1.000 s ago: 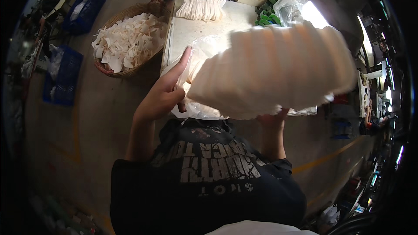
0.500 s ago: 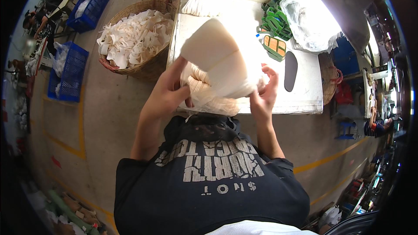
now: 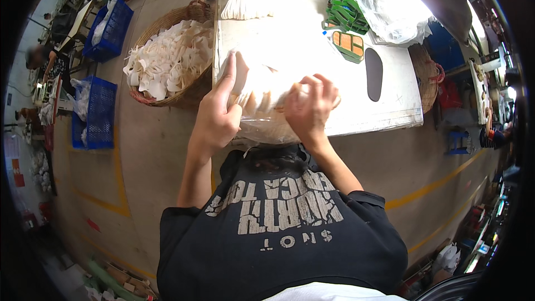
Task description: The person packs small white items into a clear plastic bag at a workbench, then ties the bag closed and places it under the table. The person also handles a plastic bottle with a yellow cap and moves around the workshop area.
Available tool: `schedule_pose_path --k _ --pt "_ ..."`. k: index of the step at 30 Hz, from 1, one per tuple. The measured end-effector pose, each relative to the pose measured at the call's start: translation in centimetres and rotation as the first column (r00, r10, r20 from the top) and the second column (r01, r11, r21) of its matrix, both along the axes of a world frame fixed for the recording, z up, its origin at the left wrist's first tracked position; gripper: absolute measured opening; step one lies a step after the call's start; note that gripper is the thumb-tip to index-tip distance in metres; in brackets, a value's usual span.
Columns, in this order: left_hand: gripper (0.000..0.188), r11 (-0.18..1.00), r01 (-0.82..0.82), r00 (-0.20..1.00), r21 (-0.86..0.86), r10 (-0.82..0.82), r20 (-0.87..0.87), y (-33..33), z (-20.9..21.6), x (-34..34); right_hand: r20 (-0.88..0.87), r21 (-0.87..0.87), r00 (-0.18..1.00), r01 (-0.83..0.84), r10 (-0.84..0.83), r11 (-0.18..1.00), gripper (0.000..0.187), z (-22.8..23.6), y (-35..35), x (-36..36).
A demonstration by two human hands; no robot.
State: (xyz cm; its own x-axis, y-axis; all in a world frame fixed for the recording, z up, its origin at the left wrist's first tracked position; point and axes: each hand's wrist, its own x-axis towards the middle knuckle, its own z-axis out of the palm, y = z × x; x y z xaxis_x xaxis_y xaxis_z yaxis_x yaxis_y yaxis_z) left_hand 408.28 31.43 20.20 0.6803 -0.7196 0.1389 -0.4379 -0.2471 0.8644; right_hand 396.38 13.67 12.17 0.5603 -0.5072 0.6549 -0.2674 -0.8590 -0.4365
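Observation:
A row of cream-coloured, soft sheet pieces [image 3: 262, 92] is packed on edge at the front of the white table, partly in a clear plastic bag [image 3: 267, 128]. At its left end is my left hand [image 3: 214, 117], closed against the pieces with the index finger stretched along them. My right hand [image 3: 312, 106] curls over the right end, fingers bent around the pieces. Strong glare washes out the upper edges of the pieces, and what lies under the right fingers is partly hidden.
On the table [image 3: 390, 114] lie a dark insole shape [image 3: 374, 75], green-sided cutting dies [image 3: 348, 44], a clear plastic bag [image 3: 387, 5] and another row of white pieces [image 3: 251, 3]. Left stand a wicker basket [image 3: 167, 58] of cream scraps and blue crates [image 3: 96, 111].
The large cream sheet held up between my hands has come down to the packed row. My right hand has moved left and turned inward, its fingers now curled over the row.

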Motion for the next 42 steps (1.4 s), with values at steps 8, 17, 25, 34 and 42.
schedule_pose_path --k 8,17,25,34,42 --pt "0.085 0.993 -0.115 0.950 -0.035 0.099 -0.295 2.8 -2.6 2.2 -0.092 0.701 0.684 -0.472 0.724 0.535 0.049 5.3 0.3 -3.8" --pt "0.083 0.950 -0.202 0.895 -0.239 0.080 -0.439 5.2 -1.2 3.3 -0.793 0.258 0.467 -0.324 0.391 0.910 0.027 6.3 -7.6 -8.9" --pt "0.073 0.917 -0.176 0.946 -0.358 0.058 -0.318 7.5 2.7 5.0 -0.056 0.145 0.856 -0.503 0.514 0.852 0.016 12.2 -10.9 -10.7" --pt "0.086 0.869 0.038 0.997 -0.493 0.000 0.076 6.7 -7.4 6.4 0.428 0.518 0.737 -0.675 0.524 0.526 0.077 -2.4 -8.1 -7.4" --pt "0.050 0.719 -0.127 0.927 -0.683 -0.159 -0.339 2.0 -5.4 7.1 0.654 0.601 0.679 -0.734 0.335 0.315 0.052 2.9 -6.7 -2.6"
